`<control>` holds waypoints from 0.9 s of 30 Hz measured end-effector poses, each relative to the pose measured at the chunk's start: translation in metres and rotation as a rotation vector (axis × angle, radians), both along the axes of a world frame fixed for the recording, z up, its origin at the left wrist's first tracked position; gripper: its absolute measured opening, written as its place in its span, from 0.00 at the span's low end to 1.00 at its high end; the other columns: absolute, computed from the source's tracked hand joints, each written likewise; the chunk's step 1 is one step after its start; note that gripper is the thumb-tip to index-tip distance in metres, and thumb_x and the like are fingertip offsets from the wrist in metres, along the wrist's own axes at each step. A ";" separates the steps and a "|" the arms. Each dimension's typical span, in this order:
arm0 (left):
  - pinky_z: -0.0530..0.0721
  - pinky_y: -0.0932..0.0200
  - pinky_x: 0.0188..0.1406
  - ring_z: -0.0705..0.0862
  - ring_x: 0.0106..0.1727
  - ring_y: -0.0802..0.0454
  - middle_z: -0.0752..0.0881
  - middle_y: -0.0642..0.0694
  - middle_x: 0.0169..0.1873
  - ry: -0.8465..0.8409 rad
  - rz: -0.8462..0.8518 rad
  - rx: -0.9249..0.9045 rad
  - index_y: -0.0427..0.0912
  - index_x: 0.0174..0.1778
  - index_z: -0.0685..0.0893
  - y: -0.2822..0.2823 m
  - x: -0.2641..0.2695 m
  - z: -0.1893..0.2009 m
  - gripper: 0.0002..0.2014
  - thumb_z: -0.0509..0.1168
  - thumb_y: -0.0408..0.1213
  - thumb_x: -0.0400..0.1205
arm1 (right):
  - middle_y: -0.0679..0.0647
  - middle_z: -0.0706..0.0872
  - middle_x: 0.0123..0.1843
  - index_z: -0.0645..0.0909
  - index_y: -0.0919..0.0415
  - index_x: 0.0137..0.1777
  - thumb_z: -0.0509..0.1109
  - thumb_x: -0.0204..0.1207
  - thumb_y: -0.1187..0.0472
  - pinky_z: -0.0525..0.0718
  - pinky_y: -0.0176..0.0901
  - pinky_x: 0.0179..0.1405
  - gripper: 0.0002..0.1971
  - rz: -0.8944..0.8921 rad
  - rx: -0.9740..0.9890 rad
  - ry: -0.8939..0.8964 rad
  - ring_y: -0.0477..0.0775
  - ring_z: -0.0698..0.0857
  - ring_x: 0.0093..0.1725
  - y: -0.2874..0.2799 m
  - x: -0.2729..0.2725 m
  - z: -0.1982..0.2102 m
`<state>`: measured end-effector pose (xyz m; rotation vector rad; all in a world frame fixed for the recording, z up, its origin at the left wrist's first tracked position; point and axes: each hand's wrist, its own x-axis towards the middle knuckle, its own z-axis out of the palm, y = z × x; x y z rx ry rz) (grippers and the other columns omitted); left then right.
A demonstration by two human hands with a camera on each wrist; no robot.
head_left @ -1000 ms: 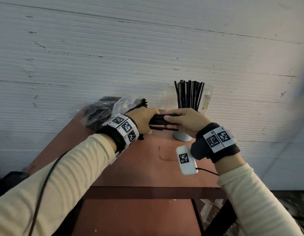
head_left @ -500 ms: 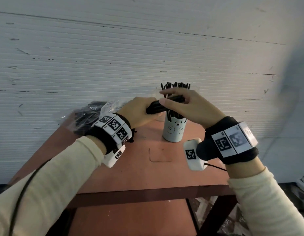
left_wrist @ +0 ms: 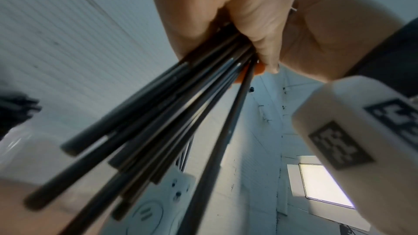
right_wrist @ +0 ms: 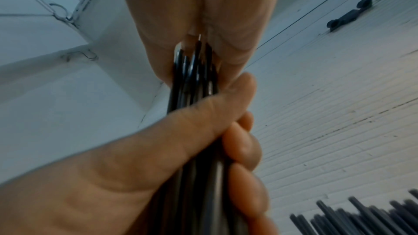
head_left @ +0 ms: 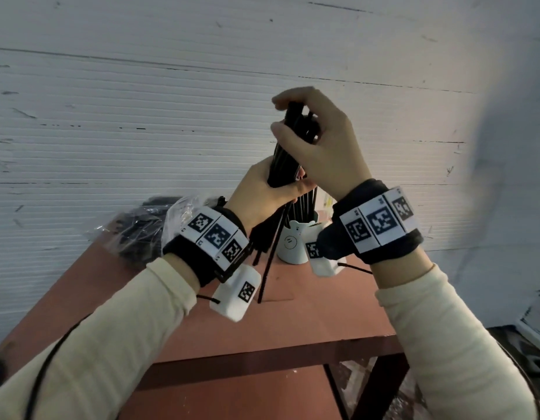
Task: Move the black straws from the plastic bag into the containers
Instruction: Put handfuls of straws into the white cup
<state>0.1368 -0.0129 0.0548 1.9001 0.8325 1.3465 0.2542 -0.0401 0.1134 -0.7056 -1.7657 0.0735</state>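
Note:
A bundle of black straws (head_left: 285, 159) stands nearly upright above the table, left of the white cup (head_left: 290, 247) with a face, which holds more black straws (head_left: 305, 204). My left hand (head_left: 271, 189) grips the bundle round its middle. My right hand (head_left: 281, 115) pinches its top end between thumb and fingers. One straw (head_left: 270, 259) has slid lower and its tip touches the table. In the left wrist view the lower straw ends (left_wrist: 140, 131) fan out unevenly above the cup (left_wrist: 162, 201). In the right wrist view both hands clasp the bundle (right_wrist: 194, 81).
A clear plastic bag (head_left: 141, 231) with more black straws lies at the table's back left, against the white ribbed wall. The reddish table (head_left: 293, 322) has bare surface in front of the cup. Its front edge is close to me.
The bundle has swung from lying level between the hands to nearly upright and has risen. My right hand has moved up to its top end. One straw has slipped down to the table.

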 end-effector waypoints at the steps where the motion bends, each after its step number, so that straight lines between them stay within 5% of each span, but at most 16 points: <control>1: 0.88 0.52 0.51 0.90 0.43 0.50 0.90 0.42 0.41 -0.018 0.004 -0.043 0.41 0.48 0.83 0.001 0.001 -0.007 0.15 0.77 0.44 0.73 | 0.47 0.85 0.55 0.82 0.59 0.59 0.70 0.75 0.66 0.81 0.32 0.56 0.12 -0.007 -0.026 -0.032 0.39 0.83 0.54 0.003 -0.001 -0.004; 6: 0.84 0.44 0.64 0.89 0.54 0.50 0.92 0.46 0.47 -0.077 0.007 -0.258 0.44 0.50 0.87 0.006 0.004 -0.043 0.31 0.79 0.57 0.54 | 0.46 0.86 0.48 0.82 0.57 0.55 0.70 0.76 0.64 0.82 0.33 0.50 0.09 -0.043 -0.184 -0.192 0.42 0.83 0.47 0.014 -0.004 -0.036; 9: 0.84 0.45 0.64 0.89 0.53 0.51 0.92 0.46 0.45 -0.049 0.025 -0.310 0.42 0.47 0.88 0.009 0.000 -0.048 0.21 0.81 0.48 0.63 | 0.46 0.86 0.48 0.83 0.57 0.54 0.70 0.76 0.63 0.80 0.29 0.50 0.08 -0.037 -0.209 -0.222 0.41 0.83 0.47 0.017 -0.005 -0.044; 12: 0.85 0.52 0.55 0.88 0.40 0.56 0.89 0.46 0.34 -0.043 0.058 -0.264 0.42 0.39 0.86 0.011 -0.002 -0.042 0.04 0.75 0.34 0.75 | 0.46 0.86 0.51 0.83 0.57 0.56 0.71 0.77 0.61 0.80 0.32 0.55 0.09 -0.033 -0.161 -0.208 0.43 0.82 0.52 0.018 -0.006 -0.040; 14: 0.83 0.58 0.49 0.86 0.35 0.60 0.87 0.48 0.32 -0.081 0.054 -0.232 0.44 0.38 0.84 0.011 -0.002 -0.036 0.07 0.72 0.29 0.78 | 0.47 0.84 0.55 0.83 0.56 0.58 0.72 0.77 0.59 0.80 0.34 0.56 0.11 -0.028 -0.128 -0.185 0.43 0.80 0.54 0.018 -0.006 -0.036; 17: 0.84 0.59 0.55 0.88 0.44 0.61 0.90 0.54 0.37 -0.108 -0.024 -0.262 0.46 0.45 0.85 0.015 -0.005 -0.033 0.10 0.70 0.25 0.78 | 0.49 0.82 0.57 0.82 0.56 0.59 0.73 0.76 0.59 0.77 0.24 0.52 0.12 -0.012 -0.103 -0.170 0.37 0.78 0.54 0.019 -0.007 -0.035; 20: 0.83 0.60 0.59 0.87 0.51 0.54 0.90 0.43 0.45 -0.032 -0.093 -0.370 0.35 0.51 0.86 0.015 -0.007 -0.039 0.08 0.71 0.24 0.77 | 0.49 0.82 0.52 0.82 0.57 0.57 0.72 0.75 0.60 0.75 0.23 0.48 0.11 -0.025 -0.132 -0.220 0.38 0.79 0.48 0.022 -0.008 -0.043; 23: 0.79 0.78 0.42 0.85 0.55 0.54 0.88 0.33 0.54 0.064 -0.103 -0.490 0.26 0.57 0.84 0.015 -0.006 -0.052 0.15 0.73 0.29 0.77 | 0.49 0.84 0.51 0.81 0.56 0.59 0.70 0.76 0.62 0.79 0.30 0.50 0.12 -0.027 -0.205 -0.265 0.44 0.82 0.48 0.026 -0.006 -0.057; 25: 0.81 0.72 0.53 0.84 0.61 0.49 0.86 0.33 0.60 0.071 -0.104 -0.519 0.24 0.61 0.82 0.019 -0.006 -0.061 0.20 0.75 0.30 0.76 | 0.49 0.83 0.54 0.80 0.55 0.64 0.70 0.76 0.63 0.75 0.25 0.55 0.17 -0.043 -0.183 -0.270 0.41 0.80 0.52 0.029 -0.005 -0.064; 27: 0.79 0.54 0.69 0.83 0.66 0.43 0.85 0.32 0.61 0.079 -0.108 -0.525 0.26 0.62 0.82 0.020 -0.005 -0.064 0.21 0.76 0.30 0.75 | 0.49 0.80 0.58 0.80 0.56 0.66 0.71 0.75 0.64 0.70 0.19 0.58 0.19 -0.066 -0.138 -0.247 0.38 0.77 0.56 0.032 -0.006 -0.068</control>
